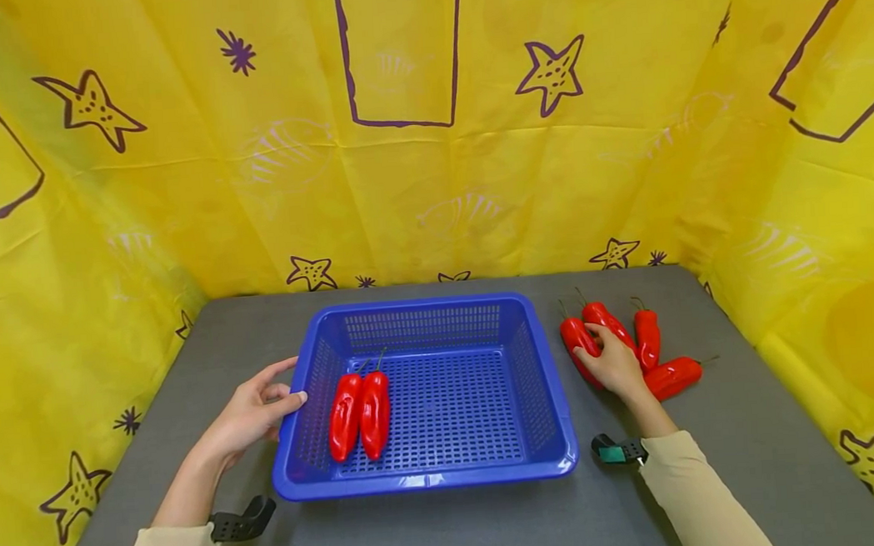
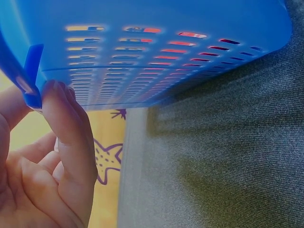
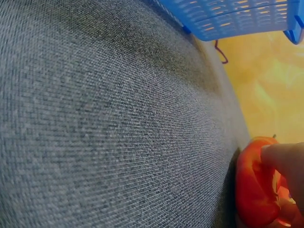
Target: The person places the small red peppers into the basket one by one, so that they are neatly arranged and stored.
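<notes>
A blue plastic basket (image 1: 449,478) with slotted walls sits on the grey table. Inside it, on the left, two long red peppers (image 1: 375,419) lie side by side, stems pointing away. My left hand (image 1: 244,414) pinches the basket's left rim, thumb on top and fingers beneath; the left wrist view shows the fingers under the rim (image 2: 31,95). Right of the basket, my right hand (image 1: 616,368) grips a red pepper (image 1: 578,338) between thumb and fingers. That same pepper (image 3: 254,194) appears at the right edge of the right wrist view, on the cloth.
Close around my right hand lie more red peppers: one behind (image 1: 607,319), one to the right (image 1: 647,339) and one in front (image 1: 675,377). Yellow patterned curtains (image 1: 432,198) enclose the grey table (image 1: 452,527) at the back and both sides.
</notes>
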The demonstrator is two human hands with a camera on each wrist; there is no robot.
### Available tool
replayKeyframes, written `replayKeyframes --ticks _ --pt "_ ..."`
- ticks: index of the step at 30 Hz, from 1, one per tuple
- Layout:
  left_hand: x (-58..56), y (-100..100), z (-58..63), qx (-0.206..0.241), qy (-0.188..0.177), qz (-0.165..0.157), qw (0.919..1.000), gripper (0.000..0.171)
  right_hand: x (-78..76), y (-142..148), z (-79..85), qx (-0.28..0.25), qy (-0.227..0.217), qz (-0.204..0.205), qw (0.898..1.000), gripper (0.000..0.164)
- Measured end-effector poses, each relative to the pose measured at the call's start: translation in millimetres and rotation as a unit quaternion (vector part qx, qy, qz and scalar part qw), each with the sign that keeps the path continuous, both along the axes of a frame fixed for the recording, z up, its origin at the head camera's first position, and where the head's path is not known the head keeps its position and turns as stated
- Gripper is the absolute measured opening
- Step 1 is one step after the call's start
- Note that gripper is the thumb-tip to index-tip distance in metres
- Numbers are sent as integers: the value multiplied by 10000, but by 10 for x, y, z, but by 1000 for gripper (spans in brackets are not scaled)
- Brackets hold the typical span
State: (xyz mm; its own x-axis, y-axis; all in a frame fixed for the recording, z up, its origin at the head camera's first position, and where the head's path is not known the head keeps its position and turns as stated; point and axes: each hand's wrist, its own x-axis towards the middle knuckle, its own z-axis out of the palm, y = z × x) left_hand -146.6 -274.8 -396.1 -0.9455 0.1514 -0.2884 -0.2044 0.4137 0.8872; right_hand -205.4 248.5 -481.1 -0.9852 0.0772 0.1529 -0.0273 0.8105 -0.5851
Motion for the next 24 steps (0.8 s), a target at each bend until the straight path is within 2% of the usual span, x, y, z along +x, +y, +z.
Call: replayKeyframes --ticks 6,15,24 --pt "-3 -5 -14 49 -9 23 10000 74 2 4 32 142 -145 -3 9998 51" --pt "-5 -7 -22 -7 6 60 10000 73 -4 0 43 186 -49 -55 9998 48" --pt "-5 -2 -27 -8 11 69 10000 73 -19 1 73 16 -36 45 10000 48"
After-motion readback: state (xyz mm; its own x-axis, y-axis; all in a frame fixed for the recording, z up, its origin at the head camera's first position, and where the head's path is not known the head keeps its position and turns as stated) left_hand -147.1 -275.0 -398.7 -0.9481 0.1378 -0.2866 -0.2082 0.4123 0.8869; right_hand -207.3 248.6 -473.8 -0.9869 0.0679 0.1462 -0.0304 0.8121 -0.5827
